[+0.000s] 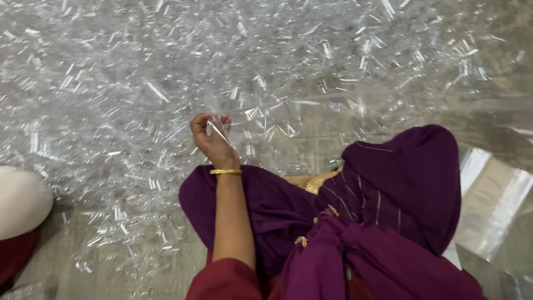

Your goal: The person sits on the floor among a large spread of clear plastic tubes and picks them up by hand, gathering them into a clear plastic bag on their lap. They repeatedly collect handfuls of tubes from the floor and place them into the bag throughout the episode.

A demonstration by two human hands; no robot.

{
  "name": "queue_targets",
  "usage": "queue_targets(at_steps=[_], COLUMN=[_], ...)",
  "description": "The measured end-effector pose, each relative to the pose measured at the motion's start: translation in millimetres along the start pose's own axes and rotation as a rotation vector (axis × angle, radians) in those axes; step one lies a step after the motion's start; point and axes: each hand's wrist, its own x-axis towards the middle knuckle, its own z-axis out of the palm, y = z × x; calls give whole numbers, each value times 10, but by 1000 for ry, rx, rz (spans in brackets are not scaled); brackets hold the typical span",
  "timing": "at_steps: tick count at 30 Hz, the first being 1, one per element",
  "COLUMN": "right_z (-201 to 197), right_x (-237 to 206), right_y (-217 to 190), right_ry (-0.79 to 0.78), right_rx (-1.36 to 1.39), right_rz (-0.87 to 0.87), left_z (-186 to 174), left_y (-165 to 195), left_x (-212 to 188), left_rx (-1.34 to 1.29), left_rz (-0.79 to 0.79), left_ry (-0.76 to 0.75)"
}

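Nearest to us is our own lap: purple cloth [388, 222] with thin gold lines, bunched and draped over a raised knee, with a red sleeve [225, 280] at the bottom edge where the forearm begins.

Going from the left, a pale rounded shape over dark red cloth [19, 222] sits at the frame's edge; it may belong to another person, but we cannot tell. Beyond it the floor [83, 244] is strewn with a wide heap of small clear plastic scraps [111, 100], which fills the far half of the view.

Next comes our left hand [211, 139], reaching forward from the sleeve with a gold bangle [225, 171] at the wrist. Its fingers are curled shut and pinch the near left corner of a clear plastic sheet [311, 119]. The sheet runs rightward and slightly away from that hand, its long axis lying across the view from left to right, its wrinkled surface catching the light just above the knee. So the sheet lies to the right of the gripping hand, and this hand is the only one on it.

Our right hand is not in view; it may be under the purple cloth, so we cannot say whether it holds anything.

At the far right, more flat clear film [494, 205] lies on the floor beside the knee.
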Motion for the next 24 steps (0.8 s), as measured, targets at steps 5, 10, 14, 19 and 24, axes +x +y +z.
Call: queue_targets(at_steps=[5, 10, 14, 19, 24], right_z=[-996, -579, 116, 1992, 3147], right_x=[-562, -485, -147, -755, -1535], right_y=[1027, 877, -330, -1357, -1301], right_ry=[-347, -785, -350, -874, -1161], right_rx=[-593, -1071, -1124, -482, -306], right_rz=[441, 447, -653, -438, 180], left_z=[81, -44, 28, 62, -173], left_y=[-177, -220, -248, -183, -16], left_x=[-9, -17, -29, 166, 482], left_rx=[-19, -78, -93, -430, -781], left_rz=[-75, -77, -195, -351, -180], left_ry=[-100, -120, -213, -499, -585])
